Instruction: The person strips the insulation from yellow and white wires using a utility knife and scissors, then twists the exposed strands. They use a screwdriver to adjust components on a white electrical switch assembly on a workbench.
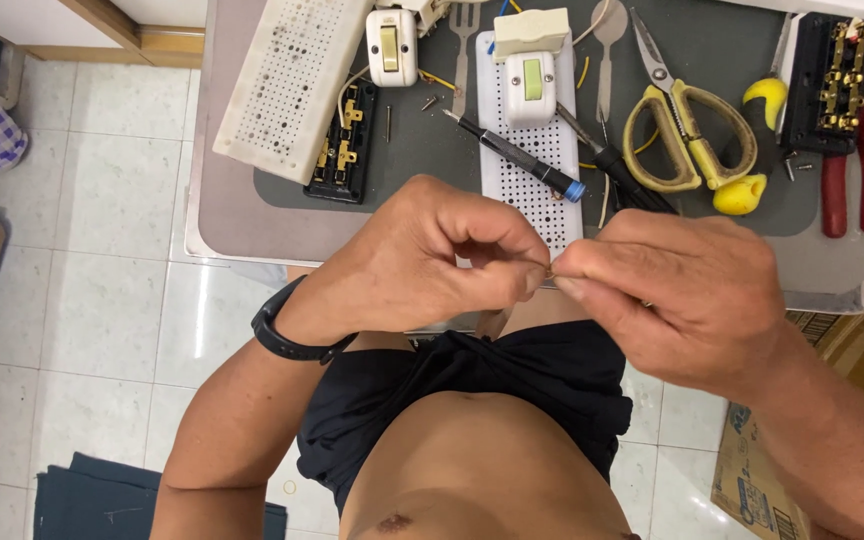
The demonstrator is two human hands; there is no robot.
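Bare-chested person in black shorts (552,385), a black wristband (287,335) on the left wrist

Bright, even indoor light here, soft and slightly warm. The white floor tiles (102,190) throw back pale streaks of glare on the left. Shadows are faint: a soft one under the scissors (687,135) on the grey desk (252,215), another beneath the two hands. Focus is crisp in the middle; straight edges bow a little toward the corners, wide-lens style.
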